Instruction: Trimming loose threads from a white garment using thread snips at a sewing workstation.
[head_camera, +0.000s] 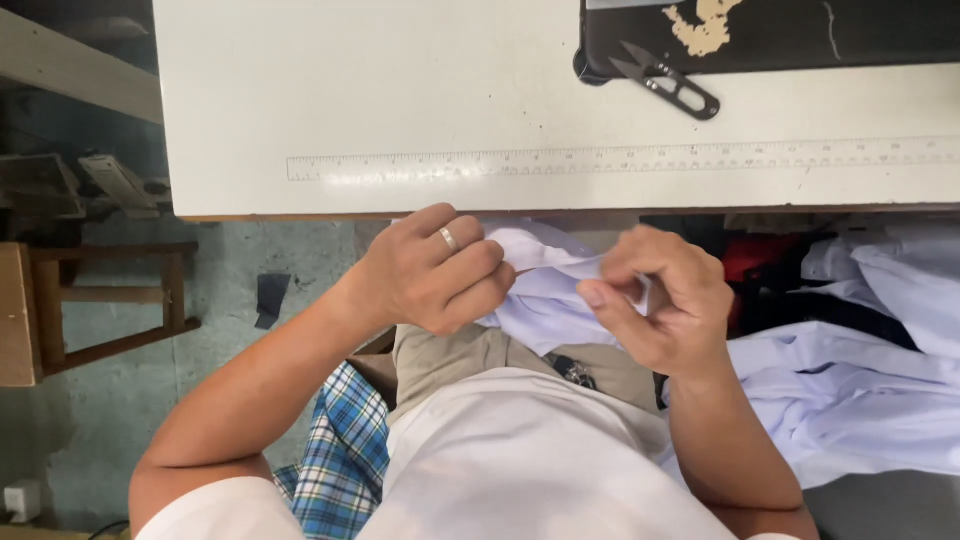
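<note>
Head view: both hands (440, 275) (660, 295) pinch white cloth (545, 300).

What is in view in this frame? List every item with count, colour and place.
table: one, white, top of view
ruler: one, pale strip along the table's near edge
snips: one, black, table top right
pad: one, black and chipped, table's top right corner
cloth: one piece, white, pinched between both hands below the table edge
garments: a pile, pale lilac-white, at right
red item: one, partly hidden behind the pile
stool: one, wooden, at left
checked cloth: one, blue plaid, under the left forearm
left hand: ring on a finger, gripping the cloth
right hand: pinching the cloth
</note>
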